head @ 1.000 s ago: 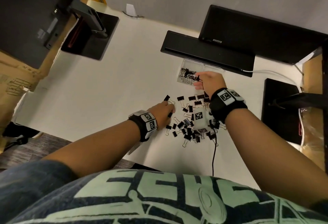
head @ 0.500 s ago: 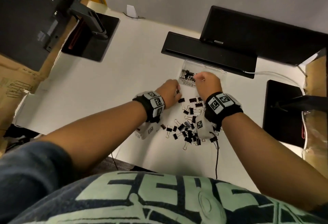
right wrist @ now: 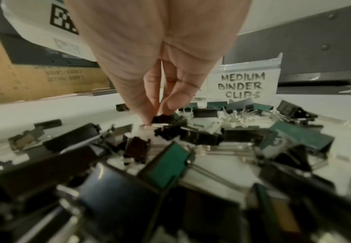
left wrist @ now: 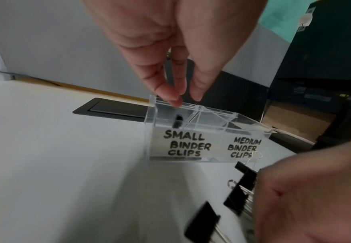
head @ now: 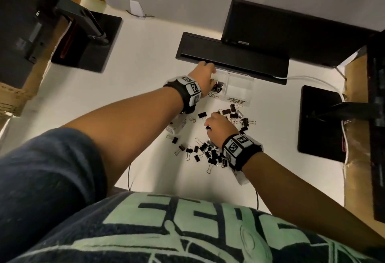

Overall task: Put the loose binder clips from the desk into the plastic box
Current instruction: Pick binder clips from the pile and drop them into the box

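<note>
Two rooms make up the clear plastic box (head: 239, 89) at about 12 o'clock on the white bench (head: 133, 100). One front label says "SMALL BINDER CLIPS" and the other says "MEDIUM BINDER CLIPS". A few black clips (head: 217, 87) lie in the small room. A dark, blurry clip (left wrist: 177, 121) shows inside that same room, just under the fingertips. The medium room looks bare inside.

The left hand (head: 205, 77) is over the small room of the box. Its fingers (left wrist: 166, 92) hang down, a little apart, and hold nothing that can be seen.

Many loose binder clips (head: 210, 154) lie in a heap on the bench near 6 o'clock of the box, some on top of each other. They are black with thin silver wire handles. Some look dark green in the right wrist view. More clips (head: 235, 112) sit just in front of the box.

The right hand (head: 219, 129) is down in the heap. Its grip is pinched tight on one small black clip (right wrist: 163, 118), thumb on one side and a finger on the other.
</note>
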The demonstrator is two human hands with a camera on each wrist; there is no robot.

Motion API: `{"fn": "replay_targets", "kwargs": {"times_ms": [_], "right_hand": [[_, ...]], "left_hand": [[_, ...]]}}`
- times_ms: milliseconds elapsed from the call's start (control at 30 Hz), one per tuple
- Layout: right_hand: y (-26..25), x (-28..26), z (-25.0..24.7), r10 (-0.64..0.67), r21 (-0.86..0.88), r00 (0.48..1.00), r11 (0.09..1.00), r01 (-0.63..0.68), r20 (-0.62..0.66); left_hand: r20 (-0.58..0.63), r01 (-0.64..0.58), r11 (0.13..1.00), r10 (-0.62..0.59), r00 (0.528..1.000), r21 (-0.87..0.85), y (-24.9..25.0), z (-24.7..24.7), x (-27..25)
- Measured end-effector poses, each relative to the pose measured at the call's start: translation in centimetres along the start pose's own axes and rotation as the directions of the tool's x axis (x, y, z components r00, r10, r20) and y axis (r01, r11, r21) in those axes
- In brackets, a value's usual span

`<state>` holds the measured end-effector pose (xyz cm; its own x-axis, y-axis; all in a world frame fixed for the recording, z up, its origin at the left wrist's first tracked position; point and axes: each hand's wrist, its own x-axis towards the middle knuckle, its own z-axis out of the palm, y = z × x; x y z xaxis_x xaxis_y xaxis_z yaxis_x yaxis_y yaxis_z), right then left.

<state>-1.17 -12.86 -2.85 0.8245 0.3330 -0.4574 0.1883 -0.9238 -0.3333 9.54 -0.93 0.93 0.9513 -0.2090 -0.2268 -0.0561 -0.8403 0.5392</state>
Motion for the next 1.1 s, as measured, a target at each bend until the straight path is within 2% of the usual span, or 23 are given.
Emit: {"fn": "replay_targets", "kwargs": {"times_ms": [100,300,400,467,567,633,733,833,867,933,1000,1067,1100], "right_hand": [[0.0,0.2,-0.1,-0.022,-0.062,1.000,0.998,0.022,0.004],[0.3,0.1,0.1,-0.010,0.007,1.000,1.000,0.010,-0.029],[0.3,-0.4,-0.3,0.042,0.167,0.996,0.986,-0.029,-0.075],[0.4,-0.8,-0.5,0.104,0.293,0.982,0.955,-0.054,-0.157],[0.8,-1.6,-0.6,0.261,0.524,0.934,0.846,-0.099,-0.244],[1.1,-2.2,-0.7,0.354,0.666,0.907,0.736,-0.119,-0.229],[1.5,-3.0,-1.0,0.422,0.848,0.901,0.511,-0.140,-0.105],[1.4,-3.6,-1.5,0.388,0.904,0.920,0.371,-0.211,0.056],[1.2,-3.8,-1.5,0.359,0.891,0.929,0.388,-0.237,0.091],[0.6,-4.1,-0.8,0.281,0.758,0.956,0.605,-0.242,0.081],[-0.4,-4.4,0.3,0.178,0.565,0.983,0.807,-0.170,0.042],[-1.2,-4.6,1.3,0.074,0.339,0.996,0.937,-0.086,0.048],[-1.3,-4.5,1.7,0.035,0.238,0.998,0.970,-0.047,0.055]], "left_hand": [[-0.025,0.009,0.998,-0.010,1.000,-0.063,-0.6,0.1,-1.8],[0.026,0.053,0.993,-0.050,0.998,-0.106,-3.4,1.0,-8.0],[0.100,0.067,0.994,-0.059,0.993,-0.082,-4.7,1.9,-11.1],[0.167,0.062,0.997,-0.054,0.985,-0.044,-5.4,2.7,-12.9],[0.268,0.043,0.999,-0.038,0.963,-0.015,-5.9,4.3,-15.4],[0.312,0.016,1.000,-0.019,0.950,0.012,-5.7,5.3,-16.5],[0.307,-0.009,0.998,-0.009,0.952,0.059,-5.5,6.5,-17.4],[0.262,-0.017,0.997,-0.004,0.965,0.080,-5.6,7.0,-17.6],[0.250,-0.013,0.996,-0.009,0.968,0.087,-5.6,7.0,-17.5],[0.229,-0.012,0.995,-0.011,0.973,0.100,-5.4,7.0,-17.2],[0.220,-0.017,0.994,-0.007,0.976,0.107,-5.2,6.8,-16.9],[0.223,-0.018,0.994,-0.007,0.975,0.111,-5.0,6.8,-16.7],[0.218,-0.016,0.994,-0.008,0.976,0.107,-4.9,6.8,-16.7]]}}
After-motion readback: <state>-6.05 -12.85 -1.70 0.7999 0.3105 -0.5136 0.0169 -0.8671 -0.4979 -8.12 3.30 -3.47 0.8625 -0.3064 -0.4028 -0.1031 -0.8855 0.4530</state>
